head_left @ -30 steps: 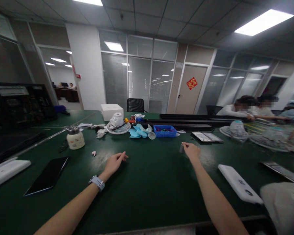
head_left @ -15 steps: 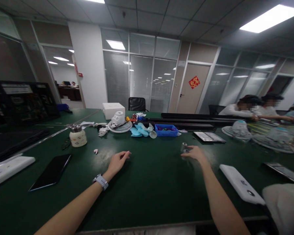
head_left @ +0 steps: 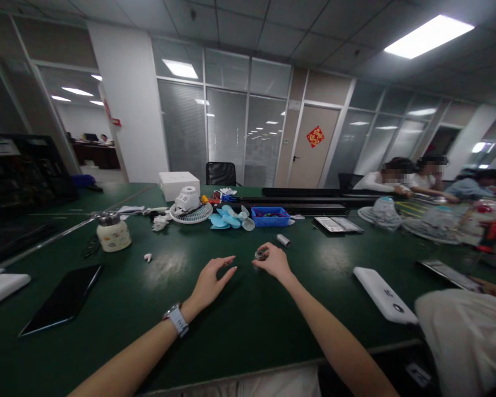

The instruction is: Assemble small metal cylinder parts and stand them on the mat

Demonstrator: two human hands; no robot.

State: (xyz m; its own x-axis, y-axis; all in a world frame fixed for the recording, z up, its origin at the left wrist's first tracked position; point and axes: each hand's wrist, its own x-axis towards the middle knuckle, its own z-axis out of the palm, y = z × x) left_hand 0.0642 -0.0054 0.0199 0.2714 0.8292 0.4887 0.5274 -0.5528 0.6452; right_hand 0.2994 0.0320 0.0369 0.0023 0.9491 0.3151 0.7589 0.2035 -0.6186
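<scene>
My right hand (head_left: 275, 261) is pinched round a small round metal part (head_left: 260, 255) just above the green table (head_left: 248, 320), near its middle. My left hand (head_left: 211, 279), with a watch on the wrist, lies open and flat on the table, fingertips a short way left of that part. A small grey cylinder (head_left: 283, 240) lies on the table just beyond my right hand.
A black phone (head_left: 62, 298) lies at the left, a cream jar (head_left: 113, 234) behind it. A white fan base (head_left: 189, 205), blue fan blades (head_left: 230, 218) and a blue bin (head_left: 270, 216) sit at the back. A white flat device (head_left: 383, 294) lies right. People sit at the far right.
My right hand has drawn back left and toward me with the small metal part, leaving the grey cylinder on the table. My left hand has shifted slightly right.
</scene>
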